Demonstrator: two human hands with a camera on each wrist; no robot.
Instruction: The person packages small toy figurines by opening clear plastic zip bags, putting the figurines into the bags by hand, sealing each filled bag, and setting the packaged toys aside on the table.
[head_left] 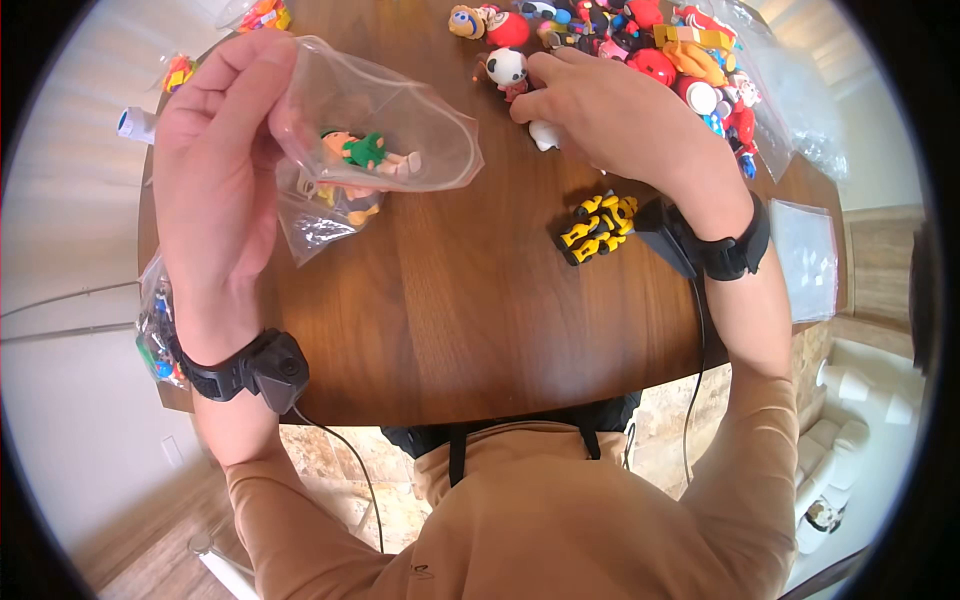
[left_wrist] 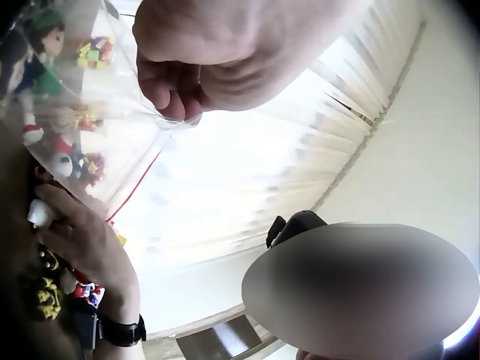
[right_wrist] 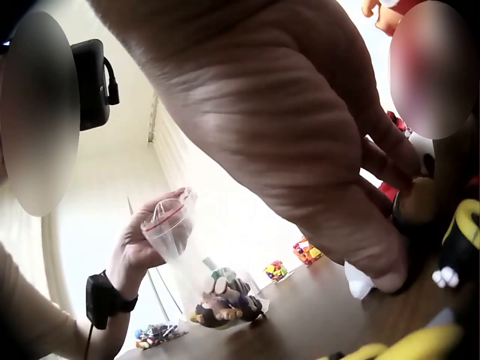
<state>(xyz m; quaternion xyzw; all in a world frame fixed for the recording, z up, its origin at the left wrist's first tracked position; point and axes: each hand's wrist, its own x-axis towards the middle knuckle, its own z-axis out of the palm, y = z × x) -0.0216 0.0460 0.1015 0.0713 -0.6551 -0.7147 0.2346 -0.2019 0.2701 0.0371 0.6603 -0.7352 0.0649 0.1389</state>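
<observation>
My left hand (head_left: 215, 150) pinches the rim of a clear zip bag (head_left: 425, 110) with a red seal line and holds it up by its mouth. Through the plastic show a figurine in green (head_left: 365, 152) and several other small figures (right_wrist: 225, 300) bunched at the bottom. On the far side of the table, my right hand (head_left: 625, 115) has its thumb and finger spread at a panda figure (head_left: 507, 67) in a reddish outfit. Whether they grip it, I cannot tell. A small white piece (head_left: 545, 136) lies under that hand. Nearer me lies a yellow and black robot figure (head_left: 600, 226).
A crowded pile of toy figures (head_left: 655, 65) covers the back right of the wooden table (head_left: 450, 320). Flat clear bags (head_left: 803, 255) lie at the right edge. Filled bags (head_left: 160, 330) stand along the left side, near a white cylinder (head_left: 135, 124). Cables hang from both wrist cameras.
</observation>
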